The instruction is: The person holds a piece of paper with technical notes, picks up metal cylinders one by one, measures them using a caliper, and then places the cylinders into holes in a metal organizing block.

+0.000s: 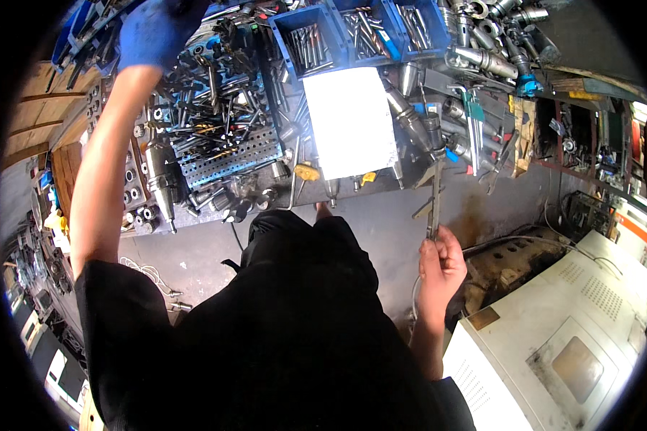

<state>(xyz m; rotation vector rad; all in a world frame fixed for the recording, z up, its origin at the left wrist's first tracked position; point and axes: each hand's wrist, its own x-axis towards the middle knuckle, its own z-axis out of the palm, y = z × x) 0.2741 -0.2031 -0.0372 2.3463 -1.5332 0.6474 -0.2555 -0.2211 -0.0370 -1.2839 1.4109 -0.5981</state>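
My right hand point(441, 264), bare, holds a vernier caliper point(436, 197) upright by its lower end, in front of the bench's edge. The caliper's jaws stick out to the left. My left hand point(148, 37), in a blue glove, reaches to the far left of the bench over dark metal tools. Its fingers run into shadow at the upper edge, so their pose is hidden. Beside it, a blue perforated rack point(226, 154) is heaped with drill bits and small cutters. A white paper sheet point(349, 122) lies on the bench between my hands.
Blue bins point(309, 43) of drill bits stand at the back. Tool holders point(482, 61) pile up at the back right, near green-handled hex keys point(474, 108). A large tapered holder point(163, 179) lies at the left front. A cream machine cabinet point(553, 337) stands at my right.
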